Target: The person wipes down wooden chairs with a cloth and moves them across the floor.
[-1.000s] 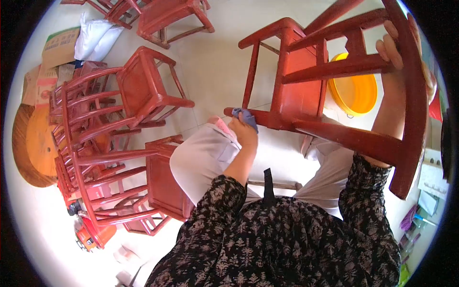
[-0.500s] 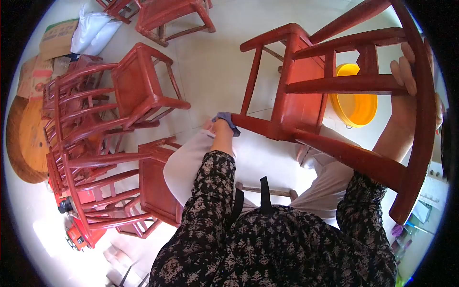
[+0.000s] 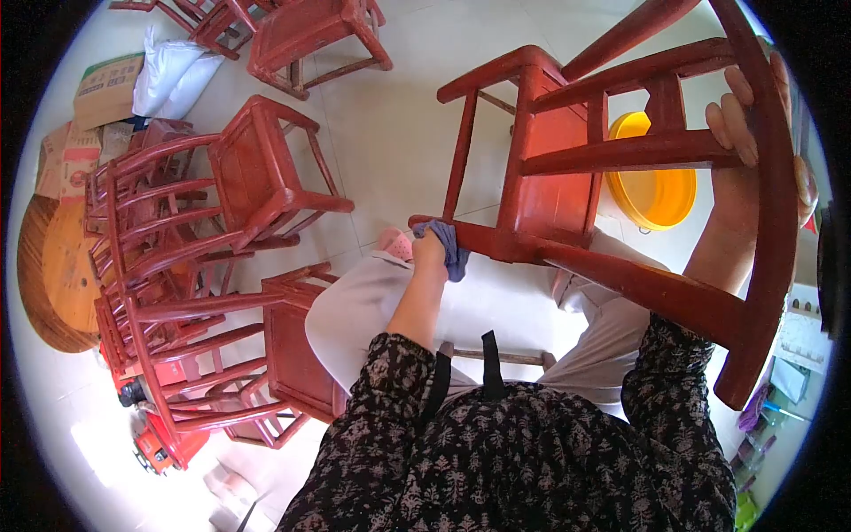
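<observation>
Fingers of the left hand [image 3: 429, 251] are curled closed on a grey-blue cloth [image 3: 455, 253], bunched against a leg [image 3: 474, 236] of the red chair [image 3: 554, 199], near that leg's end. Fingers of the right hand [image 3: 740, 164] are hooked around the top rail [image 3: 769, 204] of its backrest, slightly apart, tips on the inner side and part of the hand showing beyond the rail. The precise grip of the left fingertips cannot be confirmed, the cloth and the back of the hand covering them in part.

Said chair is tilted in front of the person, legs toward the left of the view, backrest toward the right. A yellow bucket [image 3: 656, 197] stands on the floor [image 3: 381, 133] beyond the backrest and is partly screened by its slats. One pink slipper [image 3: 395, 243] is noted just beside the cloth, at the person's left knee [image 3: 350, 306].

Further red chairs [image 3: 257, 168] occupy the left side, near a cardboard box [image 3: 108, 96], white bags [image 3: 182, 78] and round wooden boards [image 3: 73, 275].
</observation>
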Motion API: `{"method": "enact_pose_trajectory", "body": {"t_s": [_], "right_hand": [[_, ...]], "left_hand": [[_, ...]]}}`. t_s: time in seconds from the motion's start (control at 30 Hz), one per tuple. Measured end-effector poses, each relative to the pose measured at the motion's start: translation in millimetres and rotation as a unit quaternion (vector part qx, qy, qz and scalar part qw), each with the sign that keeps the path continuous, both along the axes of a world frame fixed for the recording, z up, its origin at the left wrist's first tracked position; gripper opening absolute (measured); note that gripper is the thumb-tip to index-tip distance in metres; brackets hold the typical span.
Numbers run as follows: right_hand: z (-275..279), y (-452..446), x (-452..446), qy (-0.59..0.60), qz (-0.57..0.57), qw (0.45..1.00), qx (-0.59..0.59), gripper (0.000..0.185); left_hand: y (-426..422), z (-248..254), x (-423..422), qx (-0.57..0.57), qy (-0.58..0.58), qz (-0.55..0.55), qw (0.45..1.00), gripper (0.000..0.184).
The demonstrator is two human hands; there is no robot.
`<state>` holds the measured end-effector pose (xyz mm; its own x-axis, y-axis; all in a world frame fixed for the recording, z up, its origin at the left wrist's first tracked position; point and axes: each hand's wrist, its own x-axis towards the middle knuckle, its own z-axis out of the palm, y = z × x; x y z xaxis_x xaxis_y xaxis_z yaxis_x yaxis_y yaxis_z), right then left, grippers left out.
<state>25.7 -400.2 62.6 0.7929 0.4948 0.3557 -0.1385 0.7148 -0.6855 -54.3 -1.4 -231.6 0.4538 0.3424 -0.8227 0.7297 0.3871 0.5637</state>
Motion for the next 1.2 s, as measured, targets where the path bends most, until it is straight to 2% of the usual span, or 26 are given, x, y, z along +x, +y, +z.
{"method": "enact_pose_trajectory", "body": {"t_s": [0.03, 0.07, 0.1, 0.13, 0.17, 0.2, 0.23, 0.3, 0.33, 0.4, 0.43, 0.47, 0.5, 0.53, 0.6, 0.73, 0.8, 0.83, 0.87, 0.9, 0.97, 1.0, 1.1, 1.13, 1.2], "right_hand": [[0, 0, 1, 0.003, 0.006, 1.000, 0.002, 0.058], [1, 0, 1, 0.007, 0.012, 1.000, 0.004, 0.058], [1, 0, 2, 0.011, 0.019, 1.000, 0.004, 0.058], [2, -1, 4, 0.016, 0.026, 1.000, 0.004, 0.058], [7, 10, 0, 0.017, 0.026, 1.000, 0.000, 0.058], [15, 31, -10, -0.049, -0.066, 0.995, -0.053, 0.057], [19, 43, -14, -0.116, -0.156, 0.975, -0.104, 0.063], [16, 36, -13, -0.096, -0.126, 0.984, -0.083, 0.061], [13, 30, -12, -0.078, -0.097, 0.991, -0.058, 0.060], [8, 19, -11, -0.042, -0.040, 0.998, -0.010, 0.059], [6, 15, -8, -0.025, -0.013, 1.000, 0.012, 0.059], [14, 17, 3, -0.023, -0.014, 1.000, 0.009, 0.059], [28, 24, 17, -0.129, 0.093, 0.986, -0.052, 0.060], [35, 32, 26, -0.236, 0.199, 0.945, -0.107, 0.062], [17, -15, 26, -0.235, 0.167, 0.953, -0.096, 0.062], [18, 23, 11, -0.209, 0.036, 0.975, -0.065, 0.062], [18, 35, 3, -0.197, -0.029, 0.979, -0.045, 0.062], [8, 14, 9, -0.191, -0.061, 0.979, -0.035, 0.062], [-1, 3, 22, -0.185, -0.094, 0.978, -0.025, 0.062], [25, 84, -2, -0.179, -0.128, 0.975, -0.015, 0.063], [13, 63, -1, -0.164, -0.196, 0.967, 0.005, 0.063], [17, 82, -9, -0.157, -0.229, 0.961, 0.016, 0.064], [9, 78, -8, -0.131, -0.323, 0.936, 0.045, 0.065], [8, 75, -10, -0.132, -0.323, 0.936, 0.044, 0.065], [21, 79, -10, -0.181, -0.332, 0.924, -0.046, 0.067]], "left_hand": [[0, 9, 0, 0.162, 0.009, -0.093, 0.982, 0.041], [2, 16, 2, 0.318, 0.017, -0.182, 0.930, 0.047], [7, 23, 12, 0.346, 0.070, -0.266, 0.897, 0.053], [10, 23, 20, 0.342, 0.070, -0.266, 0.898, 0.053], [12, 20, 25, 0.423, 0.005, -0.310, 0.852, 0.054], [16, 15, 32, 0.497, -0.061, -0.349, 0.792, 0.054], [21, -2, 41, 0.494, -0.061, -0.349, 0.794, 0.054], [37, -46, 58, 0.543, -0.165, -0.321, 0.758, 0.040], [41, -42, 66, 0.542, -0.164, -0.322, 0.758, 0.040], [49, -30, 84, 0.383, -0.073, -0.545, 0.742, 0.025], [48, -31, 92, 0.380, -0.076, -0.547, 0.742, 0.025], [48, -38, 97, 0.375, -0.060, -0.594, 0.709, 0.018], [51, -45, 89, 0.365, -0.035, -0.641, 0.674, 0.017], [57, -50, 83, 0.363, -0.029, -0.641, 0.675, 0.017], [62, -52, 88, 0.409, -0.167, -0.812, 0.380, 0.027], [50, -38, 72, 0.406, -0.204, -0.799, 0.394, 0.028], [30, 0, 67, 0.358, -0.110, -0.688, 0.622, 0.030], [24, 10, 61, 0.360, -0.110, -0.689, 0.619, 0.030], [18, 18, 54, 0.353, -0.100, -0.607, 0.705, 0.030], [13, 27, 48, 0.340, -0.090, -0.517, 0.781, 0.030], [2, 62, 39, 0.360, -0.085, -0.538, 0.757, 0.031], [-3, 76, 38, 0.379, -0.079, -0.556, 0.736, 0.032], [-15, 91, 33, 0.362, -0.113, -0.577, 0.723, 0.032], [-19, 89, 33, 0.362, -0.114, -0.577, 0.723, 0.032], [-28, 78, 40, 0.314, -0.186, -0.619, 0.695, 0.033]]}}
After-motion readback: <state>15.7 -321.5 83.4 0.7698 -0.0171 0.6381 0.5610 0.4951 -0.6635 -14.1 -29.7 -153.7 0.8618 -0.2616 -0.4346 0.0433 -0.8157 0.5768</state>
